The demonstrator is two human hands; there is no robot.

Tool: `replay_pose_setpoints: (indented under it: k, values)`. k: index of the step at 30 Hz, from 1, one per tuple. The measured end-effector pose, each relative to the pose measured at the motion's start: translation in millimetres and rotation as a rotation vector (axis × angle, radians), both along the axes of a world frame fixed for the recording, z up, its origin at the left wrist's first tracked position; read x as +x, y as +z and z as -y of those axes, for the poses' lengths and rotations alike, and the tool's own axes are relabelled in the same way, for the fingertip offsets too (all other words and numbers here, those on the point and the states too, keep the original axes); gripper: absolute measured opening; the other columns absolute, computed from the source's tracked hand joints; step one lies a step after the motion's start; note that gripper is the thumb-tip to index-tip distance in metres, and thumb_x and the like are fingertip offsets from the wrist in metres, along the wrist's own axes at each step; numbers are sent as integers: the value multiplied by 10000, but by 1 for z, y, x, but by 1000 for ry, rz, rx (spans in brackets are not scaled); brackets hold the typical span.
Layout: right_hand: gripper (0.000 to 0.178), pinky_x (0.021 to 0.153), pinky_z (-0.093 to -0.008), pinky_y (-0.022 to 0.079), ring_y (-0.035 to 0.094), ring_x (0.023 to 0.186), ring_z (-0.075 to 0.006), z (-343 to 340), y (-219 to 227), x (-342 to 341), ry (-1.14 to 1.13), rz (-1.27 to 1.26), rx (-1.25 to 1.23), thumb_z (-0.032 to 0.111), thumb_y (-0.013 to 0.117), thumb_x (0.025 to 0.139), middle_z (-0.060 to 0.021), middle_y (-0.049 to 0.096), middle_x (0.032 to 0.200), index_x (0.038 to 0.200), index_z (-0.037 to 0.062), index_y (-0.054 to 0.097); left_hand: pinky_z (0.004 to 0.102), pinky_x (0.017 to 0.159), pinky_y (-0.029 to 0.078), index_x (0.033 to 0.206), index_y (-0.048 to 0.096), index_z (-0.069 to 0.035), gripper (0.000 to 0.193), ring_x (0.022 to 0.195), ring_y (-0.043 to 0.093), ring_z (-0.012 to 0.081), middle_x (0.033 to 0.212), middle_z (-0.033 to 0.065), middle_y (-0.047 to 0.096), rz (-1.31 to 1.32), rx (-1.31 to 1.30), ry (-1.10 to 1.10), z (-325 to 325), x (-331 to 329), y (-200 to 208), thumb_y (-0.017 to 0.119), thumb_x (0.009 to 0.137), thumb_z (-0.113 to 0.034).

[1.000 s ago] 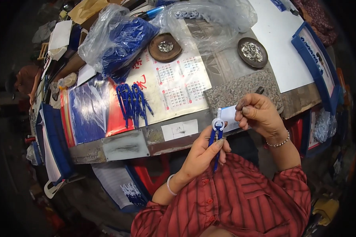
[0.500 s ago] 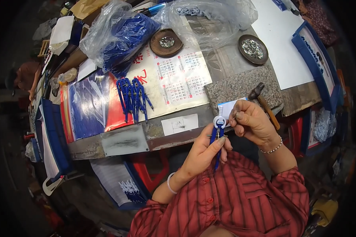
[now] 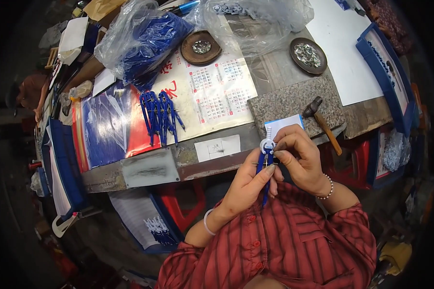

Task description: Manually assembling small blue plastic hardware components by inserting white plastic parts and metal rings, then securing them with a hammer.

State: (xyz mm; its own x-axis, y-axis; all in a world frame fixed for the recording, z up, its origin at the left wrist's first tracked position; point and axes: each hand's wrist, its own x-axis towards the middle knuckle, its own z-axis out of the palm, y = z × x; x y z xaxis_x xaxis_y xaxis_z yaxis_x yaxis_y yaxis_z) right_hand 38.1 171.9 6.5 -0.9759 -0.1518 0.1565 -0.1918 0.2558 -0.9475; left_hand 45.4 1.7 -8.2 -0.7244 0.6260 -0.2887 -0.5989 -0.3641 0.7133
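Observation:
A drawing compass with blue legs and a pale grey head stands nearly upright in front of my chest. My left hand is closed round its legs, thumb across the front by the small metal cross screw. At the compass head, my right hand has its thumb and fingertips pinched together against the right side. Whatever small piece lies between those fingertips is hidden. Several blue compasses lie in a cluster on the table, to the left of my hands.
A hammer rests by a speckled stone slab. Two brown dishes, the right one and the left one, hold small metal parts. Plastic bags of blue parts lie behind. Blue trays flank the table.
My right hand has moved slightly left and down, bringing its fingertips from beside the compass head onto it. My left hand keeps its grip on the compass.

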Motion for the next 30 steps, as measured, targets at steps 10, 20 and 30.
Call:
replay_pose_setpoints:
  k: [10,20,30]
  values:
    - [299,546,-328,489,585,695,-256,9,-12,1,-62,-472,473,-26,655,621,-121,535,917,896,-4,541,236,590,472,1164,400,-18,240,640,561,118,832,61,556,-19,-78,37,-3,2,-8,450,964,-143]
    - [291,657,-237,452,529,856,-153,-2,-3,4,-50,-10,159,34,669,773,-112,504,1063,1017,10,511,222,599,469,1237,365,-16,307,646,550,95,855,59,555,-87,-134,-29,-7,4,-16,439,966,-142]
    - [318,716,-222,423,501,820,-68,-44,-19,25,18,462,-201,160,591,880,-48,528,976,1128,-2,476,235,604,489,1283,361,0,363,654,575,101,930,99,592,6,8,-177,-30,10,-24,445,967,-158]
